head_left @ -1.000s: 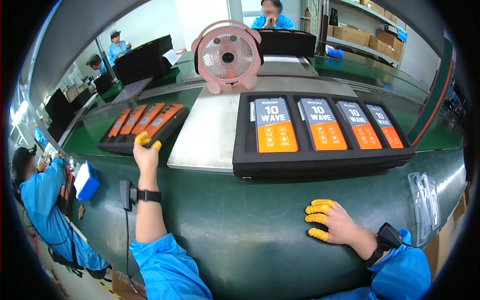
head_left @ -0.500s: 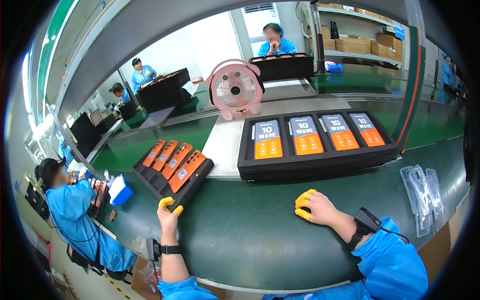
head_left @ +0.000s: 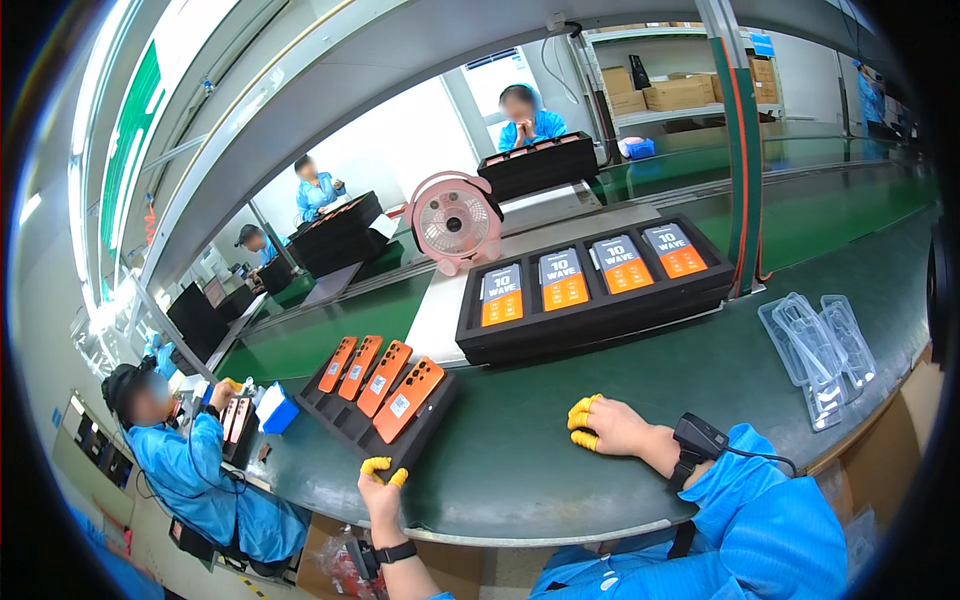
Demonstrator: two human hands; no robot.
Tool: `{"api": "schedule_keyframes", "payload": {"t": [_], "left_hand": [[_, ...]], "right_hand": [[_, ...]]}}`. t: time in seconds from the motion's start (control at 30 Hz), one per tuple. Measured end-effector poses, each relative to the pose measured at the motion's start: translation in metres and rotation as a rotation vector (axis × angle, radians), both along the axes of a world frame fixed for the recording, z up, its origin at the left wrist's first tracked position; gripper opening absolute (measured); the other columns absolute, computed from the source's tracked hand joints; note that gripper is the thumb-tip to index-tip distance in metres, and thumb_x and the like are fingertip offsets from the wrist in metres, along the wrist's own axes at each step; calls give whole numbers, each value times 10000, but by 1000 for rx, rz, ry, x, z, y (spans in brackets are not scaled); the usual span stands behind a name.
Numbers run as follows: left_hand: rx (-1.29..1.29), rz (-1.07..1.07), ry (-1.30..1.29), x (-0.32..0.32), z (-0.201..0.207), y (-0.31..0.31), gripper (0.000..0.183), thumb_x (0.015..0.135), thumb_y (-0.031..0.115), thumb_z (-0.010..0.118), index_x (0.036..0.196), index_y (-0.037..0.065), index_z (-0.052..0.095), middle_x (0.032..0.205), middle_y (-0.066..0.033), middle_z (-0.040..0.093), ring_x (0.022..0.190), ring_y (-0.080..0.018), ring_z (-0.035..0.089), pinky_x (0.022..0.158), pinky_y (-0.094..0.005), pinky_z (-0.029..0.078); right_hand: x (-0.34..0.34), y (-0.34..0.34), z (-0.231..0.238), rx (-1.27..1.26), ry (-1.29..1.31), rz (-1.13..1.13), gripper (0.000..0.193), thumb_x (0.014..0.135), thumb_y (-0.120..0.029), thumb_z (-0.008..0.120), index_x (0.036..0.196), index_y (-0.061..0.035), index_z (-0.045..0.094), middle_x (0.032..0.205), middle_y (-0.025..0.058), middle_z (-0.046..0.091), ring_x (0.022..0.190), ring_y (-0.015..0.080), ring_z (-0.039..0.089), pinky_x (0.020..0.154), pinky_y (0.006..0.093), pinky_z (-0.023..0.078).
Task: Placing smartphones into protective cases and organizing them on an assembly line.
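My left hand (head_left: 381,485), with yellow finger cots, grips the near corner of a black tray (head_left: 345,421) that holds several orange phones (head_left: 408,399) lying back-up. My right hand (head_left: 607,427), also in yellow finger cots and with a black device strapped on the wrist, rests loosely curled on the green bench top and holds nothing. Beyond it stands a larger black tray (head_left: 585,318) with several phones whose screens face up with orange and dark labels.
A pink desk fan (head_left: 453,221) stands behind the trays. Clear plastic phone cases (head_left: 818,343) lie at the right on the bench. A green upright post (head_left: 741,150) rises beside the larger tray. Other people in blue coats sit at the left and across the line.
The black tray of orange phones has come nearer and to the front edge of the bench with my left hand on it. My right hand has stayed resting on the bench.
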State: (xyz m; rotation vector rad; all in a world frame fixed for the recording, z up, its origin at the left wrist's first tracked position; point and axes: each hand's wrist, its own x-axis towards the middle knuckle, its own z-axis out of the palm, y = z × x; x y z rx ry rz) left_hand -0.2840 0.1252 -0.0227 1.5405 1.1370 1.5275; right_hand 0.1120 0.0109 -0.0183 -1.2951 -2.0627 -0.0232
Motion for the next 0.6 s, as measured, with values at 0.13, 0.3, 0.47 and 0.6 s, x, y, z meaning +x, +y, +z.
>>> {"api": "schedule_keyframes", "payload": {"t": [0.13,0.3,0.47,0.6], "left_hand": [[-32,-18,159,12,3,-42,367,577,-131,722,838,32,521,881,-36,525,806,-147,504,761,-266,426],[-17,-12,179,57,-6,-85,358,580,-113,724,838,36,525,861,-34,512,816,-148,482,775,-256,397],[-15,-77,305,98,10,-128,331,633,-84,697,900,18,531,854,-25,505,788,-136,458,739,-247,372],[22,-276,631,116,5,-151,351,628,-68,686,944,7,553,990,-83,569,785,-162,500,635,-258,384]], "right_hand": [[1,-49,8,-95,-39,32,178,795,-224,620,893,-76,625,956,78,591,898,252,556,813,346,456],[23,-109,23,-23,44,-36,193,794,-237,625,909,-83,619,1013,89,585,901,267,561,794,358,464],[65,-154,34,215,134,-445,210,708,-149,694,882,-76,603,983,92,592,890,279,568,770,371,466],[107,-184,43,323,56,-830,262,678,-139,710,905,-73,597,1005,106,579,941,291,551,833,391,443]]}}
